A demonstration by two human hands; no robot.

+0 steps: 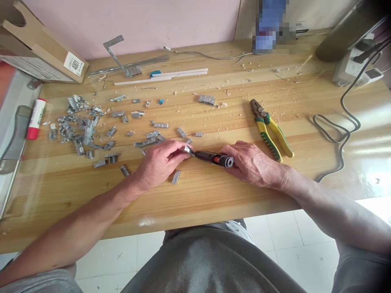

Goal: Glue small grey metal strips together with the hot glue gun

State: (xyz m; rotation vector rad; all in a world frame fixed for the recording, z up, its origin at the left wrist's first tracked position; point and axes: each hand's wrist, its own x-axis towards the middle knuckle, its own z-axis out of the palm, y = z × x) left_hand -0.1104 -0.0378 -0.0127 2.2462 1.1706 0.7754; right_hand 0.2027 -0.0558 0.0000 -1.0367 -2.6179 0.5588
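Observation:
My left hand [161, 162] is closed, pinching a small silvery metal piece [187, 149] between thumb and fingers. My right hand [252, 165] wraps round the grip of a slim black tool that looks like a glue gun [210, 157], with an orange part and a round hole at its back end. The tool's thin tip points left and meets the small piece, or comes very close to it. Just below my left fingers lies a loose silvery block [176, 176]. More short blocks [181, 132] lie beyond that hand. My fingers hide most of the held piece.
Pliers [269, 130] with yellow-green handles lie beyond my right hand. A heap of metal bits [87, 128] covers the left side, near a red-capped marker [36, 119]. White strips [180, 73], thin wires [131, 67] and a cardboard box [39, 44] sit behind. A grey cable [343, 138] loops at right.

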